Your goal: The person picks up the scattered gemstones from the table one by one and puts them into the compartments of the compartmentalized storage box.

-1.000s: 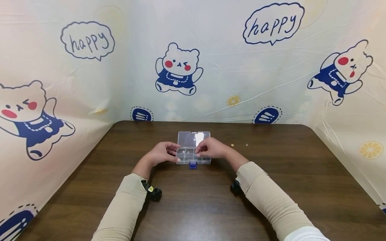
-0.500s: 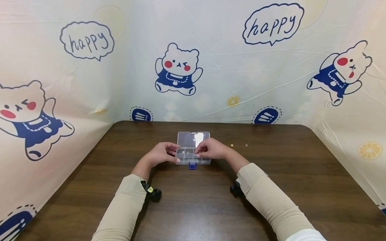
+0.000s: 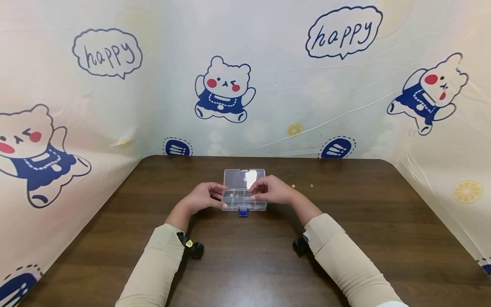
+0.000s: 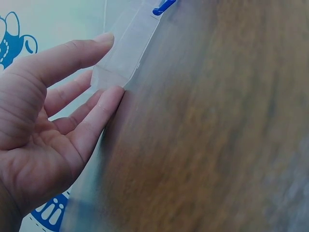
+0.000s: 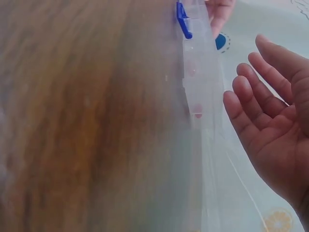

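Observation:
A clear plastic compartment box [image 3: 233, 206] stands on the table with its lid [image 3: 233, 177] raised at the back. A blue latch [image 3: 243, 212] hangs at its front. Small pale pieces [image 3: 232, 195] lie in a back-left compartment. My left hand [image 3: 203, 197] holds the box's left end, its thumb at the front corner and fingers behind. Over the right part of the box is my right hand [image 3: 273, 189]. In the right wrist view, the fingers [image 5: 244, 92] are loosely bent and the thumb stands apart, with nothing visible between them.
Two tiny pieces, one yellowish [image 3: 293, 186] and one pale [image 3: 312, 186], lie on the brown wooden table [image 3: 345, 238] right of the box. A printed cloth [image 3: 276, 85] surrounds the table's back and sides.
My right hand has shifted slightly right relative to the box, and its fingertips have drawn back from the compartments. The left hand keeps its place at the box's end.

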The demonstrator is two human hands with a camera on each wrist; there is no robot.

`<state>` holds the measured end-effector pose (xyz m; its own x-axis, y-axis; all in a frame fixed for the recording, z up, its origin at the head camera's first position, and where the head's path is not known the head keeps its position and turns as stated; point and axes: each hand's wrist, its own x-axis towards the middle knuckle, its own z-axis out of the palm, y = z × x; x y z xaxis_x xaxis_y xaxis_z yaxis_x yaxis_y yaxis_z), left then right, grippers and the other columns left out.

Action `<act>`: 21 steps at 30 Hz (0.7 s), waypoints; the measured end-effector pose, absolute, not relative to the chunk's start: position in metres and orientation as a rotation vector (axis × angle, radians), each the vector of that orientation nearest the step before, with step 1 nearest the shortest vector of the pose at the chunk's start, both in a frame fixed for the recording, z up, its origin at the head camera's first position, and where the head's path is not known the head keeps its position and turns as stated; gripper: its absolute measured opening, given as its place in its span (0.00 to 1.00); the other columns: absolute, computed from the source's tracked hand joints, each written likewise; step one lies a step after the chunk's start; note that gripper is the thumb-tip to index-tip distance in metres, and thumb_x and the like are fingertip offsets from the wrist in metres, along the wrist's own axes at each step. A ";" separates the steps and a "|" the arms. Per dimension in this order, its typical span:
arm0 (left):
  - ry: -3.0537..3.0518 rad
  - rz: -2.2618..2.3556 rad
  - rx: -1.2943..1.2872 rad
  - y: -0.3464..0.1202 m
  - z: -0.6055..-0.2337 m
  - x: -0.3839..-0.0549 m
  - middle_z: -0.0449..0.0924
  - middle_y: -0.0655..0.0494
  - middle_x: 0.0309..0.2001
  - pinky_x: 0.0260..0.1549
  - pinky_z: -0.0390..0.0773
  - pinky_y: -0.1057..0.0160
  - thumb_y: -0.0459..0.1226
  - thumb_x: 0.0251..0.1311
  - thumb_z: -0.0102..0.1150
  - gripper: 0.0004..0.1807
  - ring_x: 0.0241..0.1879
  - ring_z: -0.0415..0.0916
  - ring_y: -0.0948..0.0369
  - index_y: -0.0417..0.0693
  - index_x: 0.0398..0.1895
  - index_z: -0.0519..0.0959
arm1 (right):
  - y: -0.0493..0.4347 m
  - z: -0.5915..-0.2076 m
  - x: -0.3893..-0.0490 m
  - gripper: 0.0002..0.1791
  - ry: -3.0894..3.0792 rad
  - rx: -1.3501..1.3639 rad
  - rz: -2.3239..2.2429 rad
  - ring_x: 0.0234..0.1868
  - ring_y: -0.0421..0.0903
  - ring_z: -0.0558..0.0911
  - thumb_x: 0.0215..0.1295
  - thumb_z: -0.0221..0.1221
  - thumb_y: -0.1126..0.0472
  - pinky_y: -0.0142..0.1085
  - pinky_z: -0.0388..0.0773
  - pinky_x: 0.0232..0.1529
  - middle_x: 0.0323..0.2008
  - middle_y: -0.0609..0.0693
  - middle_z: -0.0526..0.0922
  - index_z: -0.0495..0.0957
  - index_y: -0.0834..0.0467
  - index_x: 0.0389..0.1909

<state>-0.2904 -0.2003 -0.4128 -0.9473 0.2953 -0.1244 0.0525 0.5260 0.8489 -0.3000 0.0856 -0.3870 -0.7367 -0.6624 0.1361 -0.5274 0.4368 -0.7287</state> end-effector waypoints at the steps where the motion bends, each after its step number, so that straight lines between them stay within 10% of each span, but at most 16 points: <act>1: 2.515 1.386 0.292 -0.200 -0.413 -0.290 0.77 0.46 0.50 0.51 0.77 0.56 0.36 0.43 0.79 0.35 0.48 0.76 0.52 0.44 0.59 0.76 | 0.087 -0.387 -0.299 0.13 2.516 -1.056 -1.190 0.34 0.44 0.78 0.60 0.68 0.60 0.34 0.79 0.39 0.33 0.45 0.82 0.83 0.63 0.43; 21: 2.500 1.407 0.302 -0.201 -0.414 -0.290 0.78 0.46 0.50 0.51 0.77 0.56 0.35 0.43 0.79 0.35 0.47 0.76 0.53 0.43 0.59 0.76 | 0.111 -0.380 -0.286 0.17 2.526 -1.053 -1.291 0.39 0.46 0.78 0.61 0.67 0.61 0.40 0.79 0.44 0.39 0.51 0.83 0.81 0.63 0.49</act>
<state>-0.2902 -0.2010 -0.4141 -0.9458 0.3021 -0.1195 0.0546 0.5104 0.8582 -0.2858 0.1114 -0.3797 -0.7517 -0.6287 0.1995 -0.5300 0.3957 -0.7500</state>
